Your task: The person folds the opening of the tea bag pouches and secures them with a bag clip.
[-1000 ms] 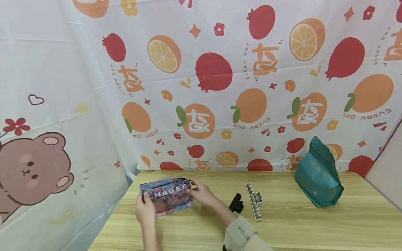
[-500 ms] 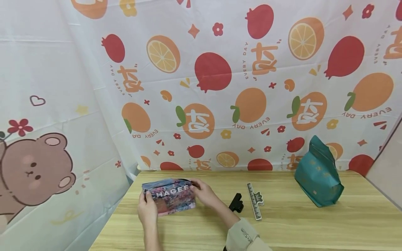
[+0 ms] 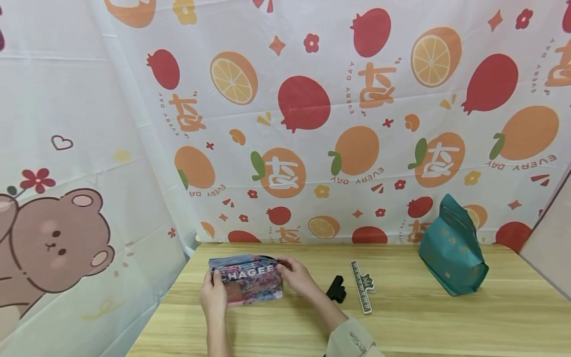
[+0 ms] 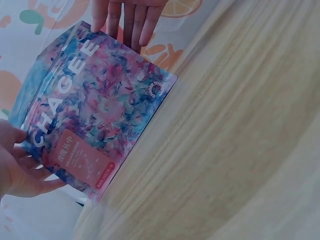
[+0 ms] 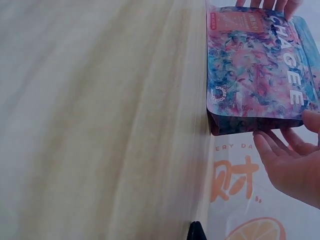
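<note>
A pink, blue and purple pouch (image 3: 256, 290) lettered CHAGEE stands at the left of the table, its printed front towards me. My left hand (image 3: 214, 297) grips its left side, thumb on the front. The right hand (image 3: 296, 276) holds the upper right corner, thumb over the front edge and fingers behind. In the left wrist view, the pouch (image 4: 105, 100) shows a pink label low on its front. Its gusseted side faces the right hand (image 5: 292, 167) in the right wrist view. Above the lettering, a light blue upper part leans back.
Right of the right forearm lies a black clip (image 3: 337, 290). Beside it is a long clip with a piano-key pattern (image 3: 361, 288). A teal bag (image 3: 452, 253) with a folded top stands at the far right. A fruit-printed cloth (image 3: 308, 168) hangs behind the table (image 3: 415, 322).
Both hands have shifted the pouch a little to the right, keeping their hold on it. The clips and the teal bag stay where they were.
</note>
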Action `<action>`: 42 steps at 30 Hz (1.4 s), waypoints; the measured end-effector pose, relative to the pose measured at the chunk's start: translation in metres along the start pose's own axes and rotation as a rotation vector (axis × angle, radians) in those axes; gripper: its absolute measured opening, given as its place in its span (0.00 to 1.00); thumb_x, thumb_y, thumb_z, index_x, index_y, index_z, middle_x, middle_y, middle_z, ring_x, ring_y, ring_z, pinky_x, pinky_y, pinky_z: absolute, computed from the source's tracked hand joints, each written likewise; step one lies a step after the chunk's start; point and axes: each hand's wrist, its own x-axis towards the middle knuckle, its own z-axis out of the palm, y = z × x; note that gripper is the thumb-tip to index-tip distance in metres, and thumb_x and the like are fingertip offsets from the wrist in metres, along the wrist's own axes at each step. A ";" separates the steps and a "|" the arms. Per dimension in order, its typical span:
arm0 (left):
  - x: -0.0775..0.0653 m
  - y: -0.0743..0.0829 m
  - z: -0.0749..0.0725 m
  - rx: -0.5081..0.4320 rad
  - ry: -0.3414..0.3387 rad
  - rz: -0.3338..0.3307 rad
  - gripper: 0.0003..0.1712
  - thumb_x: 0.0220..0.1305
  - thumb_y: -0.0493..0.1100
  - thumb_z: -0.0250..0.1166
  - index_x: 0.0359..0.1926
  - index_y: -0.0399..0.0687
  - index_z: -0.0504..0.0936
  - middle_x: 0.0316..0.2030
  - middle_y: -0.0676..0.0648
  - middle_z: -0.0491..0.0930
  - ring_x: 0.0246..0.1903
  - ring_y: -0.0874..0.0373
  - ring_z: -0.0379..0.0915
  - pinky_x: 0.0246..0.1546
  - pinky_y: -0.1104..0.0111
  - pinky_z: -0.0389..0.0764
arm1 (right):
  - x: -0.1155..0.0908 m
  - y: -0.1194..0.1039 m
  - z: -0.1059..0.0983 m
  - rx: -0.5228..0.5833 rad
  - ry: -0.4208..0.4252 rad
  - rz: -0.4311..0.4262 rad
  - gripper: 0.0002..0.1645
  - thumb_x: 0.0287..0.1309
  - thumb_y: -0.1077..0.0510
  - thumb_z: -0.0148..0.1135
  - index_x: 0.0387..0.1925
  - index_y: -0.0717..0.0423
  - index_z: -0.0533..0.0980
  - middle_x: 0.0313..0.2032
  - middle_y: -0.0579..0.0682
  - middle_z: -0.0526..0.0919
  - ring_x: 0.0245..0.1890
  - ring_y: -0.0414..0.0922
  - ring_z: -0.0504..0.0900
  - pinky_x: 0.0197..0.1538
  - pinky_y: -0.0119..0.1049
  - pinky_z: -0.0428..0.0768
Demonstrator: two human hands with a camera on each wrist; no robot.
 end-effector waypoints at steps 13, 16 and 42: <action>0.000 0.003 0.004 -0.020 -0.052 0.018 0.26 0.72 0.42 0.41 0.61 0.25 0.60 0.58 0.25 0.59 0.58 0.30 0.52 0.57 0.46 0.53 | -0.008 0.000 -0.010 0.028 0.006 0.061 0.25 0.67 0.50 0.48 0.57 0.63 0.69 0.50 0.57 0.74 0.52 0.54 0.71 0.50 0.48 0.70; 0.001 0.004 0.003 -0.030 -0.099 0.013 0.27 0.72 0.43 0.40 0.62 0.25 0.59 0.59 0.25 0.58 0.59 0.31 0.52 0.57 0.47 0.53 | -0.010 -0.001 -0.011 0.031 0.010 0.072 0.25 0.67 0.49 0.47 0.57 0.62 0.69 0.52 0.58 0.74 0.53 0.56 0.70 0.51 0.50 0.69; 0.000 0.009 -0.001 -0.017 -0.366 0.034 0.33 0.72 0.47 0.43 0.65 0.24 0.49 0.62 0.24 0.50 0.60 0.31 0.48 0.57 0.47 0.54 | -0.024 -0.006 -0.028 0.050 0.007 0.119 0.26 0.68 0.49 0.46 0.58 0.63 0.68 0.54 0.61 0.72 0.53 0.57 0.71 0.51 0.50 0.70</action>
